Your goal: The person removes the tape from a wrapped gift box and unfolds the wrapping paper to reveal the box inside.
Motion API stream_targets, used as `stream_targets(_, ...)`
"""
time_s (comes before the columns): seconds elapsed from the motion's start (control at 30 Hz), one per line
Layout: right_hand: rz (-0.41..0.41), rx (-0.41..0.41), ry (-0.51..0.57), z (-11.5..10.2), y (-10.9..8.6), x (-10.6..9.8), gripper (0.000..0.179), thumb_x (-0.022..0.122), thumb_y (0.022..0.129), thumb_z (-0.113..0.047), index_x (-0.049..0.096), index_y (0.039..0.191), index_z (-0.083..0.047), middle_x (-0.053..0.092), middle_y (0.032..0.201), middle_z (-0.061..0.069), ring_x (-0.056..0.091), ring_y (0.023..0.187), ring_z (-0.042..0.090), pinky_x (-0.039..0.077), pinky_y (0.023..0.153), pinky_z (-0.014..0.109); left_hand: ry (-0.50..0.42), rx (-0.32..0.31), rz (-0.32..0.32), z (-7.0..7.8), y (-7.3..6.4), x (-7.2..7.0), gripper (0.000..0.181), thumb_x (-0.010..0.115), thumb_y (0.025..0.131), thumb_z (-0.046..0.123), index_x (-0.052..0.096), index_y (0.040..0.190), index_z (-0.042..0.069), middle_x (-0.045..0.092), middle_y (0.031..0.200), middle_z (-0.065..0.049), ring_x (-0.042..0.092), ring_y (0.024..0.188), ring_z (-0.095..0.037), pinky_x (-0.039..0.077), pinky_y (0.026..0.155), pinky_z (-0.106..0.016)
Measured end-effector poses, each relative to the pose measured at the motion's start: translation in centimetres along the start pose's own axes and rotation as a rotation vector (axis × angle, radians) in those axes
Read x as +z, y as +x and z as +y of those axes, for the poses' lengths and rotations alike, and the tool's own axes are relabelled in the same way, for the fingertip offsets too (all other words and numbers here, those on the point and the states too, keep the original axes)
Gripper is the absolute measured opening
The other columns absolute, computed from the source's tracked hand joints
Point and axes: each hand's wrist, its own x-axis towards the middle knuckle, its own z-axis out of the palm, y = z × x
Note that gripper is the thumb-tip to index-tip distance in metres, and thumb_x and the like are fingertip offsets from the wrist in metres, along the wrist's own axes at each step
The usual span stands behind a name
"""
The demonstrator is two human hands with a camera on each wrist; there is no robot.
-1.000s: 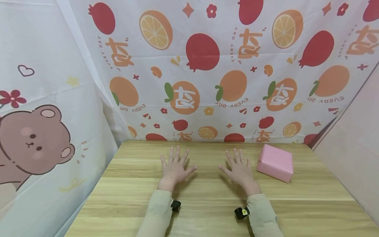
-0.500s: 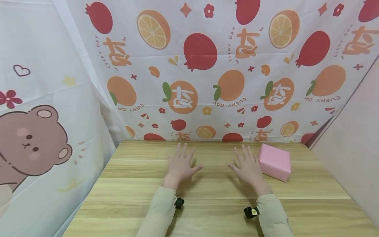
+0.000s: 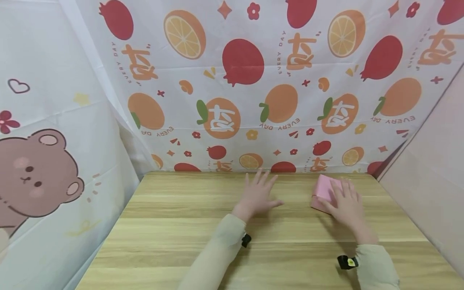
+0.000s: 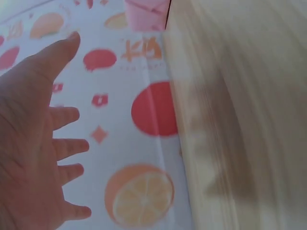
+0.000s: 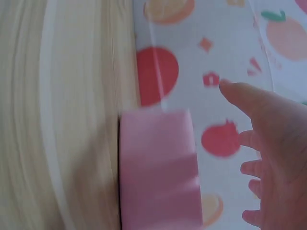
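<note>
A pink box (image 3: 324,190), like a wrapped package, lies at the back right of the wooden table. My right hand (image 3: 347,207) is spread over it and hides its right part in the head view. In the right wrist view the box (image 5: 158,167) stands beside that hand (image 5: 283,143), with a gap between them and finger shadows on its side. My left hand (image 3: 256,197), fingers spread, hovers over the back middle of the table, left of the box. The left wrist view has this hand (image 4: 33,139) holding nothing, the box (image 4: 147,14) at its top edge.
The wooden table (image 3: 174,241) ends at the back against a fruit-printed cloth (image 3: 243,62). A bear-printed cloth (image 3: 40,173) hangs at the left, and a pale panel (image 3: 435,161) stands along the right side. Each sleeve carries a small black wrist device (image 3: 347,262).
Both hands have moved right. The right hand has gone from left of the pink box to over it, and the left hand has come to the middle. The box has not visibly moved.
</note>
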Motion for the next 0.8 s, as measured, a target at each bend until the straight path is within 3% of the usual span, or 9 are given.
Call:
stream_targets(0.23, 0.076, 0.009, -0.030, 4.6, -1.2, -0.2, 0.101, 0.065, 0.085, -0.057, 0.018, 0.152, 0.002, 0.021, 0.149, 0.039, 0.015, 0.139, 0.059, 0.018, 0.103, 0.076, -0.024, 0.086, 0.009, 3.5, 2.6, 0.4, 0.091, 0.042, 0.083, 0.081, 0.021, 0.156, 0.029, 0.021, 0.163, 0.002, 0.015, 0.152, -0.026, 0.017, 0.118, -0.061)
stream_targets(0.43, -0.008, 0.068, -0.027, 7.2, -2.2, 0.0, 0.111, 0.064, 0.083, -0.062, 0.008, 0.154, 0.003, 0.017, 0.149, 0.043, 0.013, 0.138, 0.061, 0.015, 0.104, 0.076, -0.057, 0.129, 0.008, 6.5, 4.6, 0.9, 0.088, 0.049, 0.083, 0.077, 0.033, 0.151, 0.025, 0.032, 0.159, 0.001, 0.023, 0.150, -0.026, 0.023, 0.118, -0.058)
stream_targets(0.6, -0.059, 0.074, 0.007, 8.3, -2.5, 0.4, 0.111, 0.067, 0.083, -0.059, 0.016, 0.148, 0.015, 0.026, 0.144, 0.045, 0.022, 0.132, 0.062, 0.021, 0.102, 0.076, -0.031, 0.121, -0.021, 8.5, 6.1, 2.1, 0.086, 0.048, 0.082, 0.079, 0.040, 0.148, 0.025, 0.040, 0.154, 0.004, 0.031, 0.146, -0.022, 0.028, 0.117, -0.054)
stream_targets(0.8, -0.113, 0.075, 0.061, 8.7, -1.8, 0.4, 0.100, 0.067, 0.085, -0.054, 0.028, 0.142, 0.019, 0.034, 0.137, 0.047, 0.030, 0.126, 0.065, 0.027, 0.101, 0.075, -0.007, 0.098, -0.050, 9.9, 7.7, 3.8, 0.087, 0.048, 0.080, 0.081, 0.042, 0.147, 0.025, 0.044, 0.150, 0.007, 0.035, 0.143, -0.019, 0.030, 0.117, -0.050)
